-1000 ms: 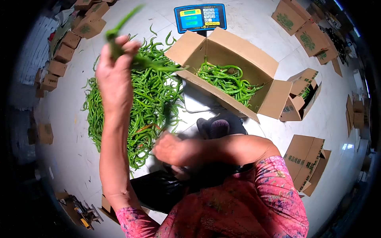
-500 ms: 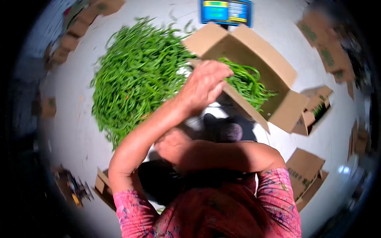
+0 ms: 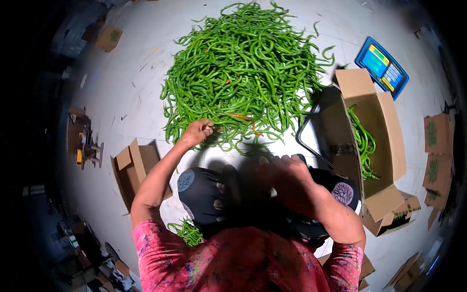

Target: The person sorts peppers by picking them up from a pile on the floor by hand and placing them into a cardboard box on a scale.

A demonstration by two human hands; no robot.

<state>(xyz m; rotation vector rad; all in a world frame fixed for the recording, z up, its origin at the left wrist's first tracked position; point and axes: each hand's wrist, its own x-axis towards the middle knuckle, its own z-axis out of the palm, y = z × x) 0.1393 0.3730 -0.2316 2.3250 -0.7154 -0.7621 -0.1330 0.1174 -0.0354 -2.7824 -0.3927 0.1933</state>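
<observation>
A large heap of long green chili peppers [image 3: 243,73] lies on the floor in front of me, with a few red and orange ones among them. At its near left edge my left hand [image 3: 195,134] is closed in a pinch on a chili pepper, mostly hidden by the fingers. My right hand [image 3: 292,174] hovers over my right knee, partly in shadow, fingers curled; what they hold, if anything, is hidden. To the right stands an open cardboard box [image 3: 395,134] with some green peppers [image 3: 362,141] inside.
A blue-framed scale display [image 3: 382,67] stands behind the box. Another open carton [image 3: 136,168] is at my left, near a small pepper pile [image 3: 187,232] beside my leg. More cartons [image 3: 438,151] line the right side. A small wooden stool-like object [image 3: 88,146] stands far left.
My left hand has moved from the box's near edge back to the heap. My right hand has come out from under the left forearm to my right knee. The view has turned left.
</observation>
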